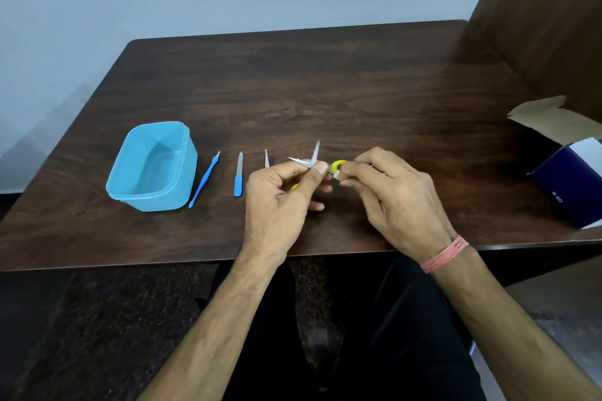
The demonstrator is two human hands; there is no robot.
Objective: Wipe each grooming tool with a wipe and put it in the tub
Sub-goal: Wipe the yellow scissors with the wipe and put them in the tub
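Small scissors (pixel 313 158) with yellow handles are held above the table's front middle, blades spread apart and pointing away. My left hand (pixel 280 202) pinches them near the pivot. My right hand (pixel 391 192) grips one yellow handle loop. A blue tub (pixel 153 166) stands to the left, nothing visible inside. Between tub and hands lie a blue cuticle pusher (pixel 204 178), a blue-handled nail file (pixel 238 176) and metal tweezers (pixel 266 159), partly hidden behind my left hand. No wipe shows clearly.
The dark wooden table (pixel 325 91) runs back to a pale wall. A dark blue box (pixel 573 179) with open cardboard flaps sits at the right edge. A brown panel rises at the far right.
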